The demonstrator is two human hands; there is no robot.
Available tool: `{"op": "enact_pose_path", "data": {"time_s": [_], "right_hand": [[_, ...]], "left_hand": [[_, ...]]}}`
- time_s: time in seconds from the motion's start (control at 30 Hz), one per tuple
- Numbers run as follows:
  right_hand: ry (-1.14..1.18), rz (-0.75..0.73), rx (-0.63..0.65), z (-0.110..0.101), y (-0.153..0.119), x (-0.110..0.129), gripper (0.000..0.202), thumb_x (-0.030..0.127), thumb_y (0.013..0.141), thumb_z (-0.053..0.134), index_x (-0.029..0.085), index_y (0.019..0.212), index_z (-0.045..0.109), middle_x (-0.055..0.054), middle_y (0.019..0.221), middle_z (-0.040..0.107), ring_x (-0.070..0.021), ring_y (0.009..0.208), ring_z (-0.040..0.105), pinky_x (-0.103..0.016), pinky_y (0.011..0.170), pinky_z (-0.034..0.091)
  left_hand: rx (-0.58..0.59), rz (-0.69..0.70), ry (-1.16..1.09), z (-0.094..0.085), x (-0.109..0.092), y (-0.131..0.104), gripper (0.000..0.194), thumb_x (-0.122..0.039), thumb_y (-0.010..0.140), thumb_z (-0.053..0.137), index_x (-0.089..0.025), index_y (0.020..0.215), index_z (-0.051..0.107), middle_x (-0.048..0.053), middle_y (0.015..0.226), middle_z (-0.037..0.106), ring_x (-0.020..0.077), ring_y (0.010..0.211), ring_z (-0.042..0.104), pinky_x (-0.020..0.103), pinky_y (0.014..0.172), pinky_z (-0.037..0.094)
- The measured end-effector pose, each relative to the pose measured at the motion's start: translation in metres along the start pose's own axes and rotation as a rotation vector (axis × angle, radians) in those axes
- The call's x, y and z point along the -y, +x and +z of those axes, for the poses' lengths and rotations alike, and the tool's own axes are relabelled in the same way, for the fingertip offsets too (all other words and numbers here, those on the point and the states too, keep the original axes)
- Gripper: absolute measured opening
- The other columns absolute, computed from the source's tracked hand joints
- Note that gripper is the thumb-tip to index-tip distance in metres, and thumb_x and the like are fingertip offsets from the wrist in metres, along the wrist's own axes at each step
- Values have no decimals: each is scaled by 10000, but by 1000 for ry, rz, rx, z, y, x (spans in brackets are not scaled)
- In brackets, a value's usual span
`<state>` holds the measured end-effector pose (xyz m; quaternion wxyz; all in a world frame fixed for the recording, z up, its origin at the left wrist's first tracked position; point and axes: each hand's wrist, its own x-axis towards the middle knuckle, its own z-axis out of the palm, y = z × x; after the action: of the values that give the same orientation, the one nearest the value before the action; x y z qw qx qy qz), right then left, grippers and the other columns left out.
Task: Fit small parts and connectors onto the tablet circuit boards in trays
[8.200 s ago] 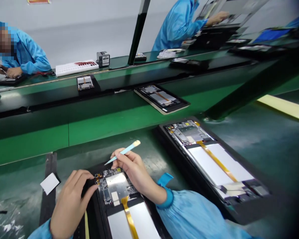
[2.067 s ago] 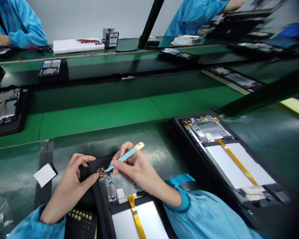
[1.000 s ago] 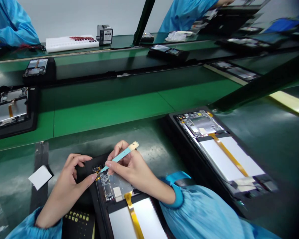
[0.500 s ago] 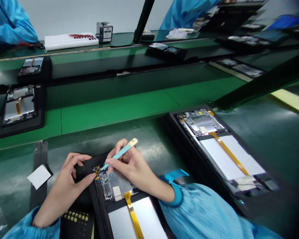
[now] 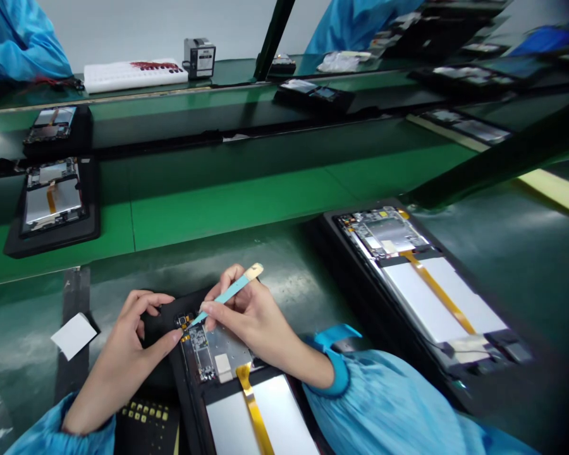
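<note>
My right hand (image 5: 246,316) grips a pair of light-blue tweezers (image 5: 231,292) with a tan end, like a pen. Their tip points at small gold connectors at the top left corner of an opened tablet (image 5: 237,344). This tablet has a circuit board, a white battery and an orange flex cable (image 5: 253,407), and it lies in a black foam holder. At the same corner, the thumb of my left hand (image 5: 140,347) touches the board beside the connectors. Its index finger stretches along the holder's top edge, apart from the thumb; the other fingers are curled. Any part at the tweezers' tip is too small to make out.
Another opened tablet (image 5: 422,272) sits in foam at right. On the green conveyor (image 5: 227,196) rides a further tablet (image 5: 54,196). A white square (image 5: 74,336) and a black tray with yellow pieces (image 5: 146,414) lie at left. Blue-sleeved co-workers (image 5: 28,44) sit beyond.
The tablet on the near conveyor has shifted right, while those on the far belt have slid slightly left. Both my hands and the tweezers stay in nearly the same place.
</note>
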<state>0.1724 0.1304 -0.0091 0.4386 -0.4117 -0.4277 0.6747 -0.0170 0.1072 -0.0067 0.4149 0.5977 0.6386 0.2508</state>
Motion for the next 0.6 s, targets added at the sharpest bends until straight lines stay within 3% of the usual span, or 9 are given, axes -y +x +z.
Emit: {"op": "enact_pose_path", "data": {"time_s": [0.4, 0.6], "right_hand": [[-46, -34, 8, 1, -2, -2, 294, 211, 745, 684, 229, 746, 390, 68, 672, 611, -74, 513, 621, -195, 505, 480], [-84, -44, 1, 1, -2, -2, 316, 253, 743, 697, 236, 744, 381, 57, 685, 610, -93, 514, 617, -226, 507, 487]], "left_hand": [[1, 14, 6, -2, -3, 1, 276, -381, 708, 621, -269, 959, 636, 21, 953, 528, 171, 791, 505, 272, 613, 419], [-7, 7, 1, 1, -1, -1, 280, -365, 708, 622, -261, 969, 622, 24, 981, 526, 171, 813, 497, 268, 611, 408]]}}
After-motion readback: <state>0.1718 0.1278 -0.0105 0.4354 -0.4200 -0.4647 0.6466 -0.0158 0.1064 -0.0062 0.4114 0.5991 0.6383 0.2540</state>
